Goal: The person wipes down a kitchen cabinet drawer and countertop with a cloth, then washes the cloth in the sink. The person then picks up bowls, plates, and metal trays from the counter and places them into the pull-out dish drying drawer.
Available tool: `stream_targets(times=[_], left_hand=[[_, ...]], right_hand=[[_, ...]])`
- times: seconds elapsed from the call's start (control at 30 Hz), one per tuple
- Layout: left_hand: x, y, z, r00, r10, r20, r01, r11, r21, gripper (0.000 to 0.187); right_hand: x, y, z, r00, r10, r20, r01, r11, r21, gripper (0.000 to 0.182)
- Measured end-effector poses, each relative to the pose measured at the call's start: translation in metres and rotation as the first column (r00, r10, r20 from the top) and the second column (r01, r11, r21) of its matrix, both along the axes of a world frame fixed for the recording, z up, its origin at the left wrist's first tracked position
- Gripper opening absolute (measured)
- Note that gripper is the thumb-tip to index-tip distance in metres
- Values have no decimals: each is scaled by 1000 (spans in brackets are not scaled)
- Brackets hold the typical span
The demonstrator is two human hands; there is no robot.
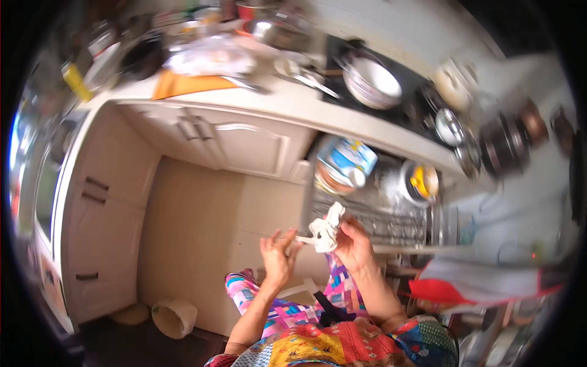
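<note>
A crumpled white cloth wad (326, 229) sat pinched in my right hand (353, 244), held over the pulled-out wire drawer (379, 223). My left hand (276, 257) hovered just beside it, fingers spread and empty. A blue-and-white packet (348, 160) lay further back in that drawer.
</note>
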State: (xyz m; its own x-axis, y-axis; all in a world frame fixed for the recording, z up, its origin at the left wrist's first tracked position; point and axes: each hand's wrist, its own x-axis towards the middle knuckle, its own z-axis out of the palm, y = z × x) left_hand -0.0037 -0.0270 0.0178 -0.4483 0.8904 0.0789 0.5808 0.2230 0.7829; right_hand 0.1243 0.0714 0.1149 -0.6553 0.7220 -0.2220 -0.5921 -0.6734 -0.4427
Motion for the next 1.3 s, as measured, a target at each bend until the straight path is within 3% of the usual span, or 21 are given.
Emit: stream_targets(times=[0.07,0.13,0.2,0.23,0.27,0.3,0.33,0.37,0.43,0.53,0.6,0.67,0.8,0.87,0.97,1.0,1.07,1.17,1.2,1.27,1.3], left_hand=[[-22,-7,12,840,57,539,-147,981,125,35],[-58,-29,63,614,41,788,-253,956,148,38],[-96,-61,112,308,-95,947,-286,940,187,38],[-110,-74,141,275,-106,956,-376,903,208,38],[-127,-94,142,595,138,792,-312,947,70,36],[-146,-114,154,530,188,827,-371,928,27,34],[-164,-133,167,460,224,859,-417,909,-14,33],[-180,-152,172,466,235,853,-455,890,3,33],[-215,-191,181,299,160,941,-578,815,44,27],[-252,-237,195,329,232,915,-700,711,71,30],[-272,-255,193,267,254,930,-794,604,63,28],[-294,-261,210,152,141,978,-850,524,57,31],[-344,-252,232,137,83,987,-914,394,94,30],[-376,-245,231,189,187,964,-919,379,107,32],[-425,-238,235,286,191,939,-893,408,189,37],[-446,-236,238,351,164,922,-873,414,258,40],[-478,-235,250,283,201,938,-934,280,222,46],[-519,-244,254,222,495,840,-975,112,192,49],[-533,-253,235,216,598,772,-971,51,232,50],[-543,-269,251,69,574,816,-996,-4,88,49],[-550,-278,246,48,564,825,-997,-27,76,49]], right_hand=[[-44,-3,11,983,-13,183,-1,997,79,23],[-98,-20,46,920,-3,391,-50,991,126,12],[-141,-43,70,792,94,603,-319,906,278,9],[-162,-60,70,751,66,657,-384,853,354,10],[-182,-76,69,717,9,697,-433,789,435,11],[-200,-91,79,746,162,646,-488,793,364,14],[-221,-104,87,750,191,633,-518,765,382,14],[-241,-115,95,717,210,665,-582,706,404,14],[-283,-138,111,677,251,692,-664,615,426,14],[-337,-160,125,701,300,647,-665,603,441,13],[-369,-169,132,726,335,600,-659,588,469,13],[-400,-175,130,788,341,512,-600,611,516,13],[-466,-182,118,750,486,449,-662,547,513,28],[-497,-187,130,639,615,462,-759,404,511,45],[-555,-190,134,485,677,555,-831,157,534,48],[-579,-193,129,527,676,514,-781,148,607,40],[-627,-195,137,503,683,529,-791,118,601,31],[-709,-211,150,468,703,535,-798,78,597,29],[-740,-218,150,476,703,528,-780,61,622,30],[-800,-229,144,448,727,520,-744,-20,668,38],[-826,-230,141,556,567,608,-626,-197,755,48]])
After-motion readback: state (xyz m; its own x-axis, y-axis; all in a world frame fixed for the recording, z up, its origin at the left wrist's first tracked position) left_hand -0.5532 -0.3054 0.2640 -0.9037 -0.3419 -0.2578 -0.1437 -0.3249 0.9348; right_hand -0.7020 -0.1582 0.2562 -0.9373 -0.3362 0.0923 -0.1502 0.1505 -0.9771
